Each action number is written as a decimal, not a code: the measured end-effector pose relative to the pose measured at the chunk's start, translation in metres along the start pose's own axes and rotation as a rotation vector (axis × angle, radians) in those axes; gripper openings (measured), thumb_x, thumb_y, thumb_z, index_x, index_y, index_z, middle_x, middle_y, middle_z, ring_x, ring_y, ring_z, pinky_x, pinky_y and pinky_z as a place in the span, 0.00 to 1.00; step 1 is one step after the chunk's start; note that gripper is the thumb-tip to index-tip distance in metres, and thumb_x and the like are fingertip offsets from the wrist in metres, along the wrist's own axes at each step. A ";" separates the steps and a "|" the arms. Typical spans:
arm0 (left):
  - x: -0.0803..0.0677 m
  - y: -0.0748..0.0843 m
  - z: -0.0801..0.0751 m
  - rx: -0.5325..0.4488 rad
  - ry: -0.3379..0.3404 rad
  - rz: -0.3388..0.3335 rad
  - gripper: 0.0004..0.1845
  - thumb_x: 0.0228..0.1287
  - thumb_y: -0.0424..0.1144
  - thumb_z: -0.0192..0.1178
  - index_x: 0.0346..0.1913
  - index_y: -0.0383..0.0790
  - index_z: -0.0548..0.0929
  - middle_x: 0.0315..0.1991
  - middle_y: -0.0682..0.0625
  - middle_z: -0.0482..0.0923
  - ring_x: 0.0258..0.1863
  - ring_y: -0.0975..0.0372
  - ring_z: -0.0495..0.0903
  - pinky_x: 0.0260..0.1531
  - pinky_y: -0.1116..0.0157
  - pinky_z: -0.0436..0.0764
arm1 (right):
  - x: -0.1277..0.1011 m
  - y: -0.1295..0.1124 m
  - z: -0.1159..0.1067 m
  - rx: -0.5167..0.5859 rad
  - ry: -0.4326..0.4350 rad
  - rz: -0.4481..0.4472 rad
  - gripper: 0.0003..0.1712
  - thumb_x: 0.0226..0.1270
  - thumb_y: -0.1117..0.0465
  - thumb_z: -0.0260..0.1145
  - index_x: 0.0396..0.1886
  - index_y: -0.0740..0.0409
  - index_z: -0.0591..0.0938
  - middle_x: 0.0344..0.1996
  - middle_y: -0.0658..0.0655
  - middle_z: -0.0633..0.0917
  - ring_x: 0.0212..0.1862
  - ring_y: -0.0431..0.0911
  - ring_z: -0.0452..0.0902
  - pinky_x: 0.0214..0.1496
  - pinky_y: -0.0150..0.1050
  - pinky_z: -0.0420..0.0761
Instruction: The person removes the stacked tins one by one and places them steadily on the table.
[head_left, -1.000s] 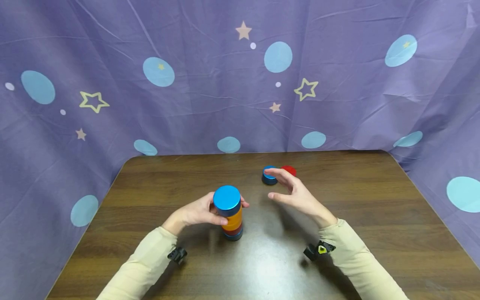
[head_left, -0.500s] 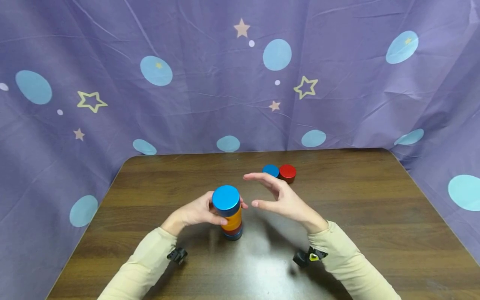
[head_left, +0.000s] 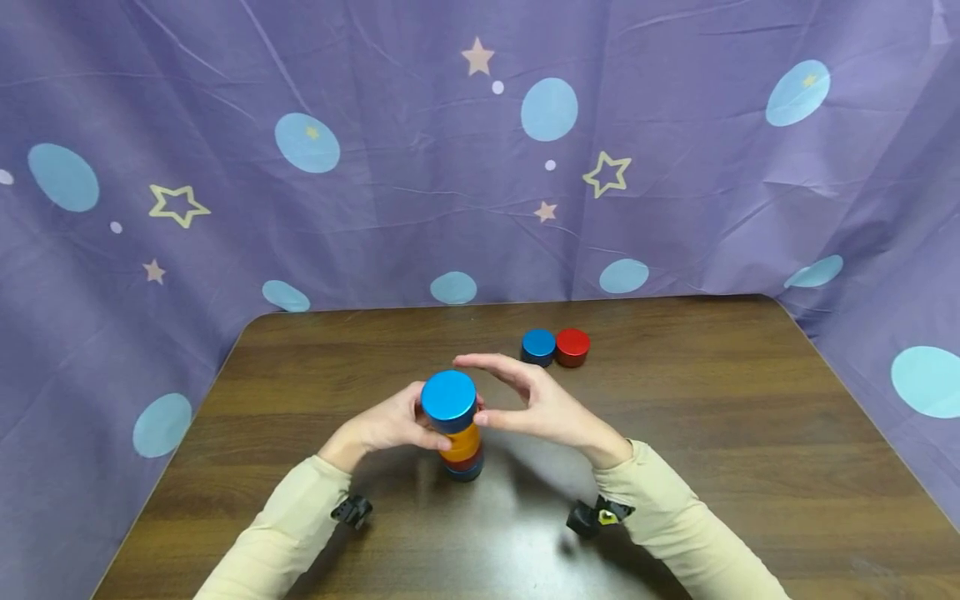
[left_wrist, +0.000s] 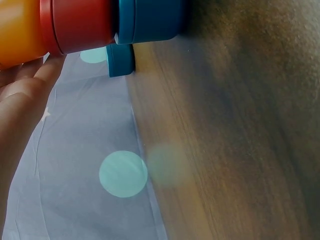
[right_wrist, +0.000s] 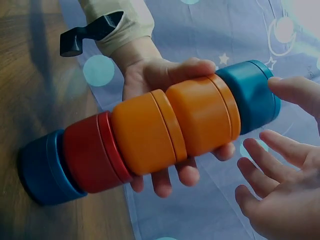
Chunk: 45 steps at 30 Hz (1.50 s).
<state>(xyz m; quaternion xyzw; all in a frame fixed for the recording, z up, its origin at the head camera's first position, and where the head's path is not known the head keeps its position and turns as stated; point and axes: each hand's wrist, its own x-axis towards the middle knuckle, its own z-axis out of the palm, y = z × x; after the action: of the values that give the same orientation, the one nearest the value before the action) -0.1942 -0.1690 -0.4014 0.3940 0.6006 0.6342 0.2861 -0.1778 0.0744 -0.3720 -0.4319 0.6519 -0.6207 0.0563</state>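
**Steadying the stack of tins**

The stack of tins (head_left: 456,425) stood at the frame's lower centre on the table (head_left: 712,433). My left hand (head_left: 390,423) wrapped its middle; my right hand (head_left: 536,404) hovered beside the blue top, fingers spread. A light, level touch seemed wisest.

Seven round tins in all: five in one stack (head_left: 457,425), namely two blue, two orange, one red; two loose tins, blue (head_left: 538,346) and red (head_left: 572,346). Two hands.

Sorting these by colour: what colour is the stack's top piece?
Blue. The top piece shows best in the head view.
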 end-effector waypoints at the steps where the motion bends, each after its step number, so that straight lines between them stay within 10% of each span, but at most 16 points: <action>1: 0.000 0.000 0.000 -0.006 0.002 -0.001 0.34 0.59 0.34 0.69 0.61 0.19 0.64 0.56 0.52 0.77 0.57 0.58 0.75 0.59 0.60 0.71 | 0.001 0.000 0.001 -0.001 -0.003 0.002 0.33 0.60 0.69 0.70 0.66 0.65 0.71 0.64 0.60 0.74 0.69 0.50 0.62 0.71 0.46 0.57; 45: -0.003 0.000 -0.003 0.081 0.043 -0.070 0.36 0.58 0.40 0.70 0.62 0.21 0.67 0.54 0.44 0.76 0.50 0.56 0.77 0.53 0.58 0.77 | -0.001 -0.001 0.009 0.024 0.027 0.049 0.34 0.58 0.64 0.73 0.64 0.63 0.73 0.59 0.55 0.78 0.61 0.50 0.71 0.66 0.46 0.66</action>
<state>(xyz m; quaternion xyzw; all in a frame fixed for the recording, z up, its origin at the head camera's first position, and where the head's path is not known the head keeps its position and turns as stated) -0.1949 -0.1733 -0.4016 0.3703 0.6452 0.6073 0.2790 -0.1713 0.0687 -0.3736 -0.4065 0.6556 -0.6327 0.0680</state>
